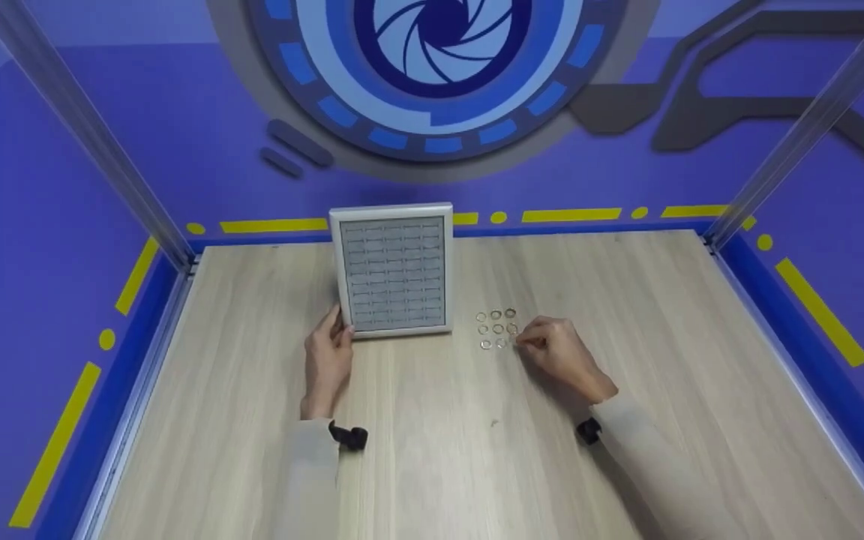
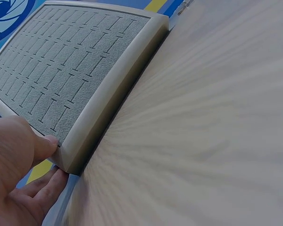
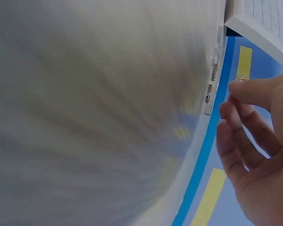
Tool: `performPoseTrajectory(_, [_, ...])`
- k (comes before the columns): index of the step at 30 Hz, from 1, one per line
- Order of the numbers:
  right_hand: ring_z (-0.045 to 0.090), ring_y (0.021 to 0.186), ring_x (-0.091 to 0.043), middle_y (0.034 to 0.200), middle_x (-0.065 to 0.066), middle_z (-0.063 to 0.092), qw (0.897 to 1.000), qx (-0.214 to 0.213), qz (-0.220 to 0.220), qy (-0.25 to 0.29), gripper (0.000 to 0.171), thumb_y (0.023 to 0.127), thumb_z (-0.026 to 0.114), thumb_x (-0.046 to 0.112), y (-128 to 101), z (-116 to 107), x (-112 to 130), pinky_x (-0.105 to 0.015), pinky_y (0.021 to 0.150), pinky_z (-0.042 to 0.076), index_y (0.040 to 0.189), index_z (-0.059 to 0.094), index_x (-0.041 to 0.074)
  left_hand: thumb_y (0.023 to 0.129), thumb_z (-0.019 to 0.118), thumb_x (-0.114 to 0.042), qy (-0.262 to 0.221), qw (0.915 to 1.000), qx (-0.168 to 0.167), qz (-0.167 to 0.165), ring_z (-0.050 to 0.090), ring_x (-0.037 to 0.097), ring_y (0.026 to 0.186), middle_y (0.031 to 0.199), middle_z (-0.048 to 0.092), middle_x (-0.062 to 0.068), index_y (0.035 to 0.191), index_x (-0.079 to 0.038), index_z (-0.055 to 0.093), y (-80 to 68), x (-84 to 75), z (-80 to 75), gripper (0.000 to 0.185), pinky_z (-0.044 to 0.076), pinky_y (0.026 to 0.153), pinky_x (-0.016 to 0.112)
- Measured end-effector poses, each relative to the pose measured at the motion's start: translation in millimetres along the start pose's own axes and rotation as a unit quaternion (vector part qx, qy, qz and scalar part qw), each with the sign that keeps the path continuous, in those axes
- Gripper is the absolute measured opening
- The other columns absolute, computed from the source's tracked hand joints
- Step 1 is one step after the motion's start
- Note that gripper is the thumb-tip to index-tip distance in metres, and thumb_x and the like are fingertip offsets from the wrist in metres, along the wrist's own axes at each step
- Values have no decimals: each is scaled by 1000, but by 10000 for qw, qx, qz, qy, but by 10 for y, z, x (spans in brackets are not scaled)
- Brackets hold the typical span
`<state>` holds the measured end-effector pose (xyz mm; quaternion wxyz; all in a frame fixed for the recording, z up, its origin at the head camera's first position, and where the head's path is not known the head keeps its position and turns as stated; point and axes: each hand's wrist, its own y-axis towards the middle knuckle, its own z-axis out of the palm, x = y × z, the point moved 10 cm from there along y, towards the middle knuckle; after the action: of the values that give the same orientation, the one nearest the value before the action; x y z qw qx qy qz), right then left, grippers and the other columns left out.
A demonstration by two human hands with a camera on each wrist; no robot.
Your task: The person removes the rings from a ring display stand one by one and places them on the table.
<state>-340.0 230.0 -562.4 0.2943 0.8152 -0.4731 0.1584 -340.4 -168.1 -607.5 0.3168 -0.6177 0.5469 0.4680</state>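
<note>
Rings [image 1: 496,328] lie just left of the right hand [image 1: 561,356], whose fingertips are pinched at the nearest ring. Slotted tray [image 1: 394,271] is gripped at its near-left corner by the left hand [image 1: 328,358].

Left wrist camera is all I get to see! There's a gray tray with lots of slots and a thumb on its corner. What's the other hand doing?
Observer: The right hand is at a cluster of small rings on the table, right of the tray.
Operator: Are any rings in the tray?
Observer: None that I can see; its slots look empty.
Operator: Is it holding a ring?
Observer: Its fingertips seem to pinch something small and shiny, though it's blurry.
</note>
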Motion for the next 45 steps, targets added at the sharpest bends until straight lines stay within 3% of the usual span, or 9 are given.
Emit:
performPoseTrajectory(8, [72, 77, -18, 86, -11, 77, 9995, 232, 204, -45, 10, 89, 80, -5, 21, 64, -47, -30, 68, 63, 91, 85, 3, 107, 61, 0, -35, 10000, -53, 31, 57, 37, 144, 162, 49, 24, 160, 2, 43, 1, 0, -5, 57, 53, 115, 37])
performPoseTrajectory(26, [67, 75, -12, 86, -4, 77, 9982, 460, 387, 60, 13, 90, 80, -6, 56, 113, -128, -22, 65, 57, 91, 86, 6, 106, 62, 0, -79, 9999, -80, 105, 57, 39, 142, 161, 49, 26, 160, 4, 42, -12, -19, -15, 57, 53, 114, 38])
performPoseTrajectory(36, [67, 75, -15, 85, -7, 77, 9985, 547, 88, -49, 12, 90, 79, -5, 79, 126, -105, -25, 65, 58, 92, 86, 5, 105, 63, 1, -71, 9998, -122, 127, 59, 38, 141, 159, 52, 25, 159, 3, 44, -9, -24, -25, 57, 54, 113, 39])
performPoseTrajectory(45, [76, 88, -25, 94, -9, 78, 9947, 796, -532, -371, 15, 89, 78, -8, 97, 159, -1, -39, 79, 66, 94, 85, 4, 105, 64, 1, -95, 9996, -164, 210, 59, 37, 141, 158, 53, 25, 158, 4, 45, -15, -33, -35, 56, 54, 113, 39])
